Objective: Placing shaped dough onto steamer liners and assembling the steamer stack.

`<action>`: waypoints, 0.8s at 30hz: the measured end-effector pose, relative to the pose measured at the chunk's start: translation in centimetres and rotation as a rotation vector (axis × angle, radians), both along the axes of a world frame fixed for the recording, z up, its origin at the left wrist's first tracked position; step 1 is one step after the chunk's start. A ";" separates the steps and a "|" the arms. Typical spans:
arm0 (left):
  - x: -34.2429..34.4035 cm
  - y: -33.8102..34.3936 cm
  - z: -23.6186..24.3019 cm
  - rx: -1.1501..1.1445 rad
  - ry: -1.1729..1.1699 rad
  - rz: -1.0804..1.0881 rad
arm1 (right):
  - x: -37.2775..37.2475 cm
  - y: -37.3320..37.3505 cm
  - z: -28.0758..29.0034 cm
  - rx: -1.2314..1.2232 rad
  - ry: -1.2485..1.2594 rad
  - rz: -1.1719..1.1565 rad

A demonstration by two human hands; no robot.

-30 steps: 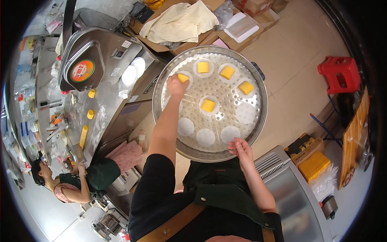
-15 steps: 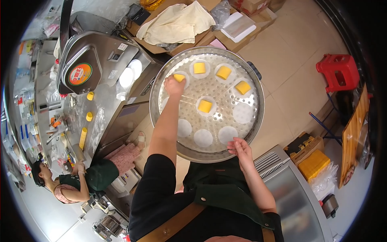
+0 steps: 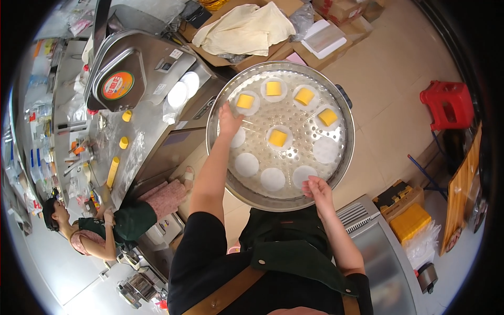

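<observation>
A large round metal steamer tray with a perforated base is in front of me. White paper rounds lie on it, several bearing a short yellow dough piece. My left hand is just below that dough piece at the tray's left side, fingers loosely apart and holding nothing. Over the lower right rim, my right hand has its fingers half curled and slightly apart. Its fingertips are beside a bare paper round, and nothing shows in them. Another bare paper round lies farther up.
At left, a metal counter carries more yellow dough pieces, a dough roll and stacked paper rounds. A co-worker stands at it. Cardboard boxes lie beyond the tray; a red stool stands right.
My left hand has let go of the dough piece on the upper left paper round and drawn back slightly. The view has shifted, so the scene sits a little farther right.
</observation>
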State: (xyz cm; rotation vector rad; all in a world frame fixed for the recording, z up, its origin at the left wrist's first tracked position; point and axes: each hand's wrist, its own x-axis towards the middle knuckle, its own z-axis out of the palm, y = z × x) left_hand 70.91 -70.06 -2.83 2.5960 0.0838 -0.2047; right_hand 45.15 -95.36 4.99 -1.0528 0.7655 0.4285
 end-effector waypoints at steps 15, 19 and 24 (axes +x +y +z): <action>-14.4 5.3 4.3 -0.300 0.036 -0.370 | 1.0 12.6 -1.2 0.018 0.072 -0.155; -15.4 6.1 5.8 -0.345 0.084 -0.478 | 0.9 15.2 0.3 0.038 0.040 -0.227; -16.3 8.3 7.1 -0.386 0.042 -0.416 | 0.6 16.1 0.9 -0.034 0.001 -0.155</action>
